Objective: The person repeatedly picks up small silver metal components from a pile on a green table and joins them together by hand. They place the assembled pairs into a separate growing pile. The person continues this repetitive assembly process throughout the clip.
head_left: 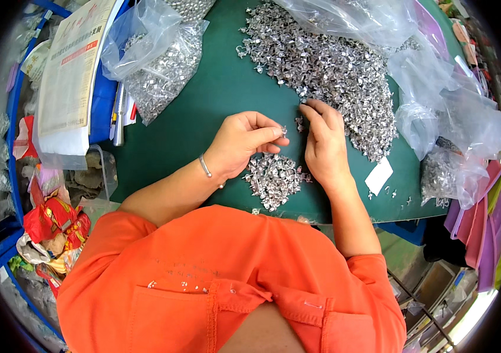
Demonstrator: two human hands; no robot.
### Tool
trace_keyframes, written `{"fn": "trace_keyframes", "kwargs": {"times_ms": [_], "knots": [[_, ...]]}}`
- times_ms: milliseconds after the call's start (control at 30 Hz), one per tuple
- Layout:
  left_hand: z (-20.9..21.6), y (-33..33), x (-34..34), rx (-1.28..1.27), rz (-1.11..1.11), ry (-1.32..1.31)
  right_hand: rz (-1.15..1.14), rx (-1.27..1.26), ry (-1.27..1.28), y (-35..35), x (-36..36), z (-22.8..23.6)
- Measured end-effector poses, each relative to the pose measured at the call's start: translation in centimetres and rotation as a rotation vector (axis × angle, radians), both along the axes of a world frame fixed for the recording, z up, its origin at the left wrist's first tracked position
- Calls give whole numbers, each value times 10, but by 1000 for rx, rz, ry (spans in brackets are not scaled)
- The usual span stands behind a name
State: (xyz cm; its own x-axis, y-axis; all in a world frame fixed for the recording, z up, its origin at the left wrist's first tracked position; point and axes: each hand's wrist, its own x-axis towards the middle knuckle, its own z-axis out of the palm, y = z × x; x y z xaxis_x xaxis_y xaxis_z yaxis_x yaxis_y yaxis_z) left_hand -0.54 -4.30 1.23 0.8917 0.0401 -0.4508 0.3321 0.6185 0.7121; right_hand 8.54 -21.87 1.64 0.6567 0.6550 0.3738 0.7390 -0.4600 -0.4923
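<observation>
Part, long axis and direction indistinct, is pinched in the left hand, the heap lying beyond the right hand, its hold unclear.

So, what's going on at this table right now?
A person in an orange shirt is handling small metal pieces. The left hand pinches one piece; the right hand is at the edge of a large pile, though whether it grips anything is unclear. A smaller pile lies nearer the person on the green table.
</observation>
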Motion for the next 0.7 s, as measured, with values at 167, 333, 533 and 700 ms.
{"fn": "trace_keyframes", "kwargs": {"times_ms": [167,333,533,700], "knots": [[-1,1,0,-4,-5,-10,60,54,169,-8,-4,2],[-5,3,2,-29,91,-41,-80,154,139,-13,-3,5],[-11,7,1,-148,123,-72,-146,111,148,-6,-10,-1],[-11,7,2,-150,121,-79,-59,139,210,-7,-12,-7]]}}
